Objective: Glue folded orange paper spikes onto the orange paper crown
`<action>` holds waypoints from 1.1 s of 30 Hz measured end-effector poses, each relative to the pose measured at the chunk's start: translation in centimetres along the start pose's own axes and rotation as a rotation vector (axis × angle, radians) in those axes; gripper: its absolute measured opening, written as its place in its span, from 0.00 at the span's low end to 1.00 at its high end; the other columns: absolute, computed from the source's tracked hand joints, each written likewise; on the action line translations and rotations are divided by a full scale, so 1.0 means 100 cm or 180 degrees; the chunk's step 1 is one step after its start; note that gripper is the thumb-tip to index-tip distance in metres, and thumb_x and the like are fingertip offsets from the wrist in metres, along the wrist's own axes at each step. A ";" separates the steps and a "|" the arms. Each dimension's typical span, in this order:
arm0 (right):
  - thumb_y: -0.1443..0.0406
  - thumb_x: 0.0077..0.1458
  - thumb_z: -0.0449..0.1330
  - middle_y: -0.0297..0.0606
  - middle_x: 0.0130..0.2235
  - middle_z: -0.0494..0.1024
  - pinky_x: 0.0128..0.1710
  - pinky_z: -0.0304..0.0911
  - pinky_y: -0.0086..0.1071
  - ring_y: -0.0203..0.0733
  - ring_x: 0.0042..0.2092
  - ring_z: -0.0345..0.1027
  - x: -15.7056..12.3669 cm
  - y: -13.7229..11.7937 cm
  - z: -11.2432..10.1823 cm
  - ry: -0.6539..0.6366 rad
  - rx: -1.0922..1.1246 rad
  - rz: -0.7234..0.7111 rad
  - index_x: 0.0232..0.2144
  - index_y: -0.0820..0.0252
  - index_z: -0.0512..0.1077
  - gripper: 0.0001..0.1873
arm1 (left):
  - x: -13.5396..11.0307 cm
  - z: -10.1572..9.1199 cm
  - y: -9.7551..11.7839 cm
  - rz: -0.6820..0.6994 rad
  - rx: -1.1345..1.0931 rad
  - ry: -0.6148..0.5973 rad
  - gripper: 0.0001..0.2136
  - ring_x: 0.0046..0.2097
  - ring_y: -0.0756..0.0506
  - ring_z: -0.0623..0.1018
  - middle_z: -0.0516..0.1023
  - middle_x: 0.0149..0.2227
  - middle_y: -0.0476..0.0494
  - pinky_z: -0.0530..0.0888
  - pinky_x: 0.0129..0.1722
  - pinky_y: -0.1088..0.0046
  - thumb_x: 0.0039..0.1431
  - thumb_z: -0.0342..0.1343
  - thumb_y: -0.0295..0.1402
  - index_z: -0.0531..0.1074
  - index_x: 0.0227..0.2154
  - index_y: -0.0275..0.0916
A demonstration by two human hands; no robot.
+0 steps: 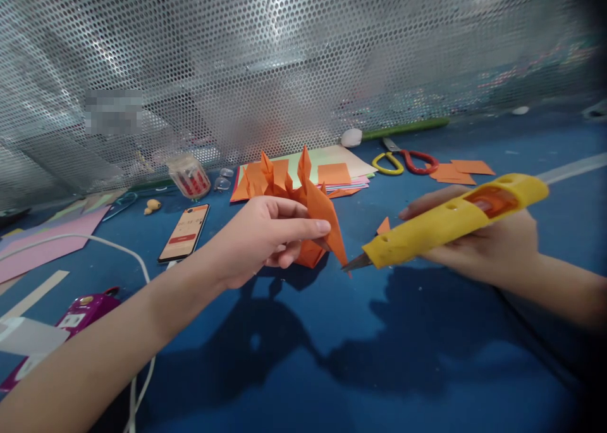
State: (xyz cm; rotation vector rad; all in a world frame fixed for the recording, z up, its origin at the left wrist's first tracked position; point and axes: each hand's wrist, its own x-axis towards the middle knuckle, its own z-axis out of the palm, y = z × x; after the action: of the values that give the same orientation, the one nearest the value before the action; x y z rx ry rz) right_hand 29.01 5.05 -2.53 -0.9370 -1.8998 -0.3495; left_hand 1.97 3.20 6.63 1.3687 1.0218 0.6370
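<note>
Between the thumb and fingers of my left hand [279,231] is a folded orange paper piece [332,221], pointing down to the right. Just behind that hand stand more orange folded paper shapes with upright points [268,174]; whether they are joined to the held piece I cannot tell. My right hand [493,243] is wrapped round a yellow hot glue gun [427,231], with a clear glue stick [576,167] out of its back end. Its dark nozzle [356,262] is at the lower tip of the held paper. A small orange paper triangle [384,225] shows behind the gun.
Scissors [410,161], orange paper squares [462,170] and a stack of coloured paper [355,161] lie toward the back, before a perforated metal screen [303,60]. At left are a phone [184,234], a jar [188,177], a white cable [142,262] and a purple object [90,310].
</note>
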 end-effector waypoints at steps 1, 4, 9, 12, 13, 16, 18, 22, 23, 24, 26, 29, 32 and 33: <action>0.49 0.56 0.59 0.33 0.28 0.81 0.25 0.72 0.31 0.38 0.24 0.75 -0.001 0.001 0.000 0.0031 0.0032 -0.0126 0.25 0.51 0.73 0.16 | 0.000 0.000 0.000 0.0000 -0.0003 -0.0010 0.14 0.15 0.59 0.58 0.63 0.11 0.57 0.50 0.15 0.85 0.57 0.61 0.25 0.71 0.17 0.37; 0.56 0.56 0.62 0.33 0.31 0.82 0.25 0.71 0.31 0.39 0.26 0.75 -0.001 0.004 0.001 0.0125 0.0080 -0.0408 0.28 0.51 0.72 0.09 | 0.000 0.000 -0.001 -0.0014 -0.0015 -0.0025 0.13 0.15 0.59 0.58 0.62 0.11 0.58 0.51 0.16 0.85 0.57 0.62 0.26 0.70 0.17 0.37; 0.53 0.61 0.59 0.31 0.28 0.81 0.23 0.70 0.30 0.37 0.24 0.74 0.003 -0.002 -0.002 0.0016 0.0274 -0.0600 0.30 0.50 0.70 0.11 | 0.000 0.000 0.001 -0.0027 -0.0067 -0.0073 0.11 0.15 0.60 0.58 0.63 0.12 0.59 0.50 0.16 0.84 0.56 0.62 0.27 0.72 0.19 0.36; 0.50 0.62 0.57 0.31 0.28 0.80 0.22 0.70 0.31 0.38 0.24 0.74 0.003 -0.005 -0.004 -0.0032 0.0303 -0.0565 0.32 0.50 0.71 0.14 | 0.001 0.000 0.001 -0.0067 -0.0083 -0.0057 0.11 0.15 0.60 0.59 0.63 0.13 0.59 0.50 0.16 0.84 0.56 0.62 0.26 0.73 0.19 0.36; 0.50 0.63 0.57 0.31 0.29 0.80 0.23 0.70 0.31 0.38 0.24 0.74 0.002 -0.004 -0.004 -0.0013 0.0284 -0.0544 0.32 0.50 0.71 0.14 | 0.001 0.000 0.001 -0.0086 -0.0084 -0.0060 0.11 0.15 0.60 0.59 0.63 0.13 0.59 0.51 0.16 0.84 0.56 0.62 0.26 0.73 0.19 0.36; 0.51 0.61 0.59 0.32 0.31 0.81 0.24 0.70 0.33 0.38 0.26 0.75 -0.001 0.000 -0.003 0.0061 0.0157 -0.0450 0.32 0.50 0.72 0.12 | 0.002 0.001 0.000 -0.0111 -0.0079 -0.0069 0.10 0.15 0.60 0.59 0.63 0.12 0.60 0.51 0.16 0.85 0.56 0.62 0.26 0.73 0.19 0.36; 0.52 0.59 0.61 0.32 0.32 0.82 0.26 0.70 0.34 0.39 0.27 0.75 -0.002 0.003 -0.003 0.0113 0.0080 -0.0391 0.31 0.50 0.73 0.11 | 0.002 0.001 -0.001 -0.0105 -0.0078 -0.0071 0.11 0.15 0.60 0.60 0.63 0.12 0.59 0.51 0.16 0.84 0.56 0.62 0.26 0.73 0.19 0.36; 0.50 0.59 0.61 0.33 0.30 0.80 0.25 0.70 0.35 0.40 0.26 0.75 -0.002 0.003 -0.005 0.0071 0.0073 -0.0343 0.33 0.51 0.73 0.13 | 0.001 0.001 -0.001 -0.0033 -0.0056 -0.0074 0.11 0.14 0.60 0.58 0.63 0.11 0.59 0.49 0.15 0.84 0.55 0.62 0.25 0.73 0.18 0.37; 0.49 0.59 0.61 0.33 0.29 0.80 0.24 0.69 0.35 0.40 0.26 0.74 -0.001 0.002 -0.006 0.0044 0.0091 -0.0336 0.34 0.51 0.72 0.14 | 0.001 0.001 -0.001 -0.0020 -0.0035 -0.0062 0.12 0.14 0.60 0.58 0.63 0.11 0.59 0.49 0.15 0.83 0.56 0.62 0.25 0.73 0.18 0.37; 0.48 0.60 0.60 0.32 0.29 0.79 0.24 0.69 0.34 0.39 0.25 0.74 -0.001 0.001 -0.006 0.0025 0.0107 -0.0337 0.34 0.50 0.71 0.15 | 0.000 0.001 0.000 -0.0024 -0.0010 -0.0044 0.12 0.14 0.60 0.57 0.63 0.11 0.58 0.49 0.15 0.83 0.56 0.62 0.26 0.73 0.18 0.37; 0.47 0.61 0.58 0.32 0.29 0.79 0.24 0.70 0.34 0.39 0.26 0.74 -0.001 0.000 -0.007 0.0015 0.0126 -0.0334 0.35 0.50 0.70 0.16 | 0.000 0.001 0.000 -0.0062 0.0035 -0.0005 0.12 0.14 0.60 0.57 0.63 0.10 0.58 0.50 0.15 0.84 0.56 0.62 0.26 0.72 0.17 0.37; 0.46 0.61 0.58 0.32 0.29 0.79 0.25 0.70 0.35 0.40 0.27 0.75 -0.002 -0.001 -0.007 0.0057 0.0086 -0.0325 0.35 0.50 0.70 0.16 | 0.000 0.003 0.000 -0.0113 0.0039 0.0040 0.13 0.14 0.59 0.59 0.63 0.10 0.58 0.51 0.14 0.84 0.56 0.61 0.25 0.72 0.16 0.37; 0.49 0.61 0.60 0.32 0.30 0.80 0.27 0.70 0.36 0.42 0.30 0.77 -0.002 -0.002 -0.007 0.0102 0.0033 -0.0297 0.34 0.50 0.71 0.13 | 0.001 0.003 0.000 -0.0106 0.0028 0.0049 0.14 0.14 0.59 0.59 0.64 0.10 0.58 0.51 0.14 0.85 0.56 0.61 0.24 0.71 0.15 0.37; 0.50 0.61 0.60 0.32 0.30 0.80 0.26 0.69 0.36 0.42 0.31 0.77 -0.002 -0.002 -0.007 0.0110 0.0041 -0.0288 0.34 0.49 0.71 0.12 | 0.002 0.003 0.000 -0.0092 0.0030 0.0060 0.14 0.14 0.59 0.59 0.64 0.10 0.58 0.51 0.14 0.85 0.56 0.61 0.24 0.71 0.15 0.37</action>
State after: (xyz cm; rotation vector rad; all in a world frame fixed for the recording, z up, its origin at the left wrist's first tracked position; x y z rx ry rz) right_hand 29.33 4.39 -2.28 -0.8330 -1.9144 -0.4041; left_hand 2.30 3.21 6.60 1.3562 1.0590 0.6255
